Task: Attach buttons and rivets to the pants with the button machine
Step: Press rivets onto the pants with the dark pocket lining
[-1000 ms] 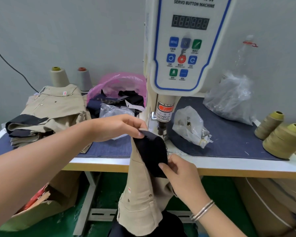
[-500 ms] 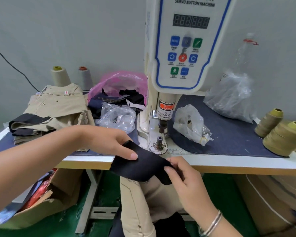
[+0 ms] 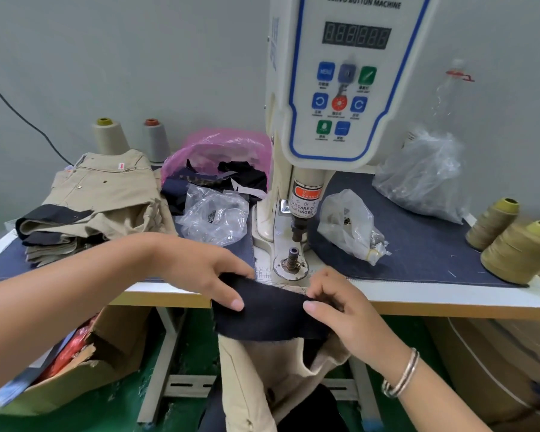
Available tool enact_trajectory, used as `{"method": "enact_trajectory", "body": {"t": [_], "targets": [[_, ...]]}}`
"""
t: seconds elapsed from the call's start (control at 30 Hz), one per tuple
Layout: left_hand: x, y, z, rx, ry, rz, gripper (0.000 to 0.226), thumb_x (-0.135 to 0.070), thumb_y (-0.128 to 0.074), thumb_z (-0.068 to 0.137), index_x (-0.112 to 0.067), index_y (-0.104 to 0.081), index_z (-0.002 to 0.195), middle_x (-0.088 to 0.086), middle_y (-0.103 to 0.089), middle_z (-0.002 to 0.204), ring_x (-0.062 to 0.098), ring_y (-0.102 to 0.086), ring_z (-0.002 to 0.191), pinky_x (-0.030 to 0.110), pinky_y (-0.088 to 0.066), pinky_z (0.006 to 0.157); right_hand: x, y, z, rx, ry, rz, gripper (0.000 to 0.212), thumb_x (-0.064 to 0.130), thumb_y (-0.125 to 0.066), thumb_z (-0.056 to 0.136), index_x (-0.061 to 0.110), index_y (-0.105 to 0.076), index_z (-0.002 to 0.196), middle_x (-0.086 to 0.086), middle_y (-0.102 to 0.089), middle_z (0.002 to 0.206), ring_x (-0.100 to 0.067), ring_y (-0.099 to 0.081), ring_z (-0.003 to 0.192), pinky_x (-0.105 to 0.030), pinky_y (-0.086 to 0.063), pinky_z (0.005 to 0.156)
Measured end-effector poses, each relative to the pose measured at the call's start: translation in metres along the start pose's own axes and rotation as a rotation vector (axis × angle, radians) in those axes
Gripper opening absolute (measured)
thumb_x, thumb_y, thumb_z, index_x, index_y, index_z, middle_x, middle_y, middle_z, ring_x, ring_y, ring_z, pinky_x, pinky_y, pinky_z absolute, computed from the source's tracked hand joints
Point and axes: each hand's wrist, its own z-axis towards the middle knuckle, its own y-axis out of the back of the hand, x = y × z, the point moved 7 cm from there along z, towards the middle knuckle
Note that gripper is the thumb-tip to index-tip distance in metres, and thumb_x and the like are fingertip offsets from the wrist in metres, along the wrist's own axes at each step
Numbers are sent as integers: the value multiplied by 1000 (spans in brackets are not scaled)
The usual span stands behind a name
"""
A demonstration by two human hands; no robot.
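Both hands hold the pants (image 3: 272, 366) at the table's (image 3: 449, 296) front edge, just in front of the machine (image 3: 340, 88). The dark flap (image 3: 268, 310) of the pants is stretched flat between them. The left hand (image 3: 200, 269) grips the flap's left end, thumb on top and the other fingers curled over its far edge. The right hand (image 3: 340, 307) pinches the right end, thumb laid on the dark cloth, fingers bent round the upper corner. The beige part of the pants hangs down below the flap, under the table edge and between the forearms. The flap's far edge lies close to the round base of the lower die (image 3: 292, 260), not on it; the punch (image 3: 300, 227) stands above the die with a gap between. A bracelet (image 3: 401, 374) sits on the right wrist. On the table, well left of the hands, lies a pile of folded beige pants (image 3: 97, 198); a clear bag (image 3: 215, 216) sits behind the left hand and another bag (image 3: 349, 226) right of the die
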Motion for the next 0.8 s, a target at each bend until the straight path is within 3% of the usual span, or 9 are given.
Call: {"method": "enact_trajectory", "body": {"t": [0.1, 0.17, 0.23, 0.3, 0.4, 0.57, 0.67, 0.73, 0.8], "targets": [[0, 5, -1, -17, 13, 9, 17, -28, -61, 94, -37, -53, 83, -28, -59, 73, -8, -54, 68, 7, -38, 63, -6, -1, -11, -118, -55, -47, 25, 8, -68, 83, 21, -56, 67, 8, -50, 96, -4, -47, 93, -9, -36, 77], [1, 4, 0, -22, 9, 17, 21, -24, -62, 93, -35, -51, 79, -23, -56, 70, -2, -51, 64, 9, -37, 61, -9, -10, -23, -168, -60, 16, 30, 7, -71, 80, 24, -54, 61, 10, -53, 86, 0, -51, 79, -9, -38, 73], [0, 2, 1, -16, 6, 10, 23, -19, -64, 92, -31, -50, 80, -14, -53, 73, 5, -47, 66, 15, -37, 63, -20, -29, -33, -101, -151, 25, 26, 19, -72, 80, 27, -57, 61, 19, -56, 95, 5, -53, 89, -12, -37, 81], [0, -1, 1, -1, 5, -21, 22, -13, -64, 91, -27, -50, 82, -9, -54, 78, 9, -46, 71, 21, -37, 69, -36, -49, -38, 13, -248, -47, 23, 35, -69, 80, 34, -58, 61, 35, -45, 117, 15, -38, 115, -18, -27, 95], [-2, -2, 1, 7, 15, -24, 23, -13, -66, 89, -29, -51, 82, -8, -56, 81, 9, -47, 74, 23, -38, 71, -45, -55, -34, -5, -255, -121, 24, 39, -67, 82, 39, -57, 60, 36, -32, 129, 14, -22, 125, -24, -18, 103], [-1, -2, -2, 12, 19, -26, 26, -8, -65, 88, -28, -49, 87, -9, -55, 85, 8, -48, 76, 21, -39, 71, -41, -50, -18, -40, -196, -259, 27, 38, -69, 81, 39, -52, 59, 23, -55, 96, 7, -39, 104, -25, -25, 88], [4, 1, -4, -12, 55, -48, 25, -8, -64, 90, -28, -49, 96, -8, -58, 91, 8, -52, 80, 20, -42, 74, -36, -38, -11, 4, -218, -147, 22, 30, -67, 84, 31, -57, 65, 18, -58, 66, 5, -50, 71, -16, -36, 71], [10, 7, -6, -46, 110, 7, 20, -16, -63, 92, -30, -51, 97, -9, -61, 90, 3, -55, 76, 14, -43, 70, -29, -28, -8, 14, -197, -76, 17, 23, -63, 88, 24, -59, 71, 15, -56, 62, 4, -47, 61, -13, -38, 64], [17, 13, -6, -77, 163, 76, 6, -26, -62, 93, -28, -57, 96, -10, -63, 86, 4, -57, 75, 13, -42, 69, -24, -18, -5, 7, -190, 4, 13, 17, -57, 92, 18, -59, 79, 13, -57, 66, 0, -50, 65, -14, -39, 66]]}}
